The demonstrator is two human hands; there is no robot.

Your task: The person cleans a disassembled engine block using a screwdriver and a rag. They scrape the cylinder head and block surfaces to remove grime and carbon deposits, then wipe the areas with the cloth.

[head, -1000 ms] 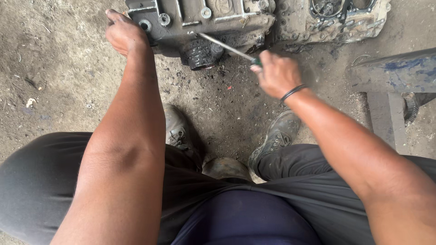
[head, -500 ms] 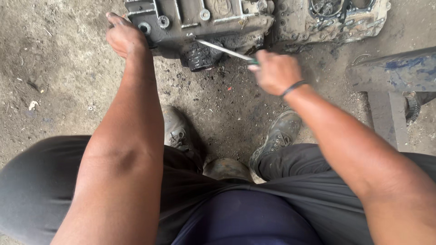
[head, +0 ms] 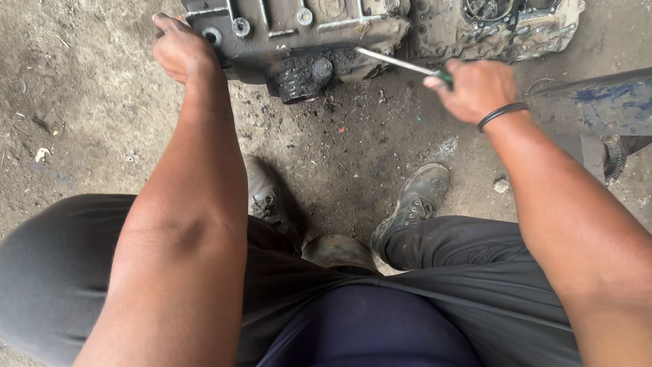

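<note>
The left hand (head: 178, 49) grips the near left corner of a grimy metal engine casing (head: 299, 34) that lies on the dirt floor (head: 81, 129) just ahead of the person's boots (head: 414, 200), fingers curled over its edge as if to steady it. The right hand (head: 475, 88), a black band at its wrist, is closed around the green handle of a screwdriver (head: 397, 62) whose shaft slants up and left, its tip meeting the casing's lower edge beside a black, greasy round fitting (head: 305, 75). The step in hand looks like prying or scraping at that seam. A further push would call for a firm brace from the left hand and a steady tip, since the oily metal could let the blade slip.
</note>
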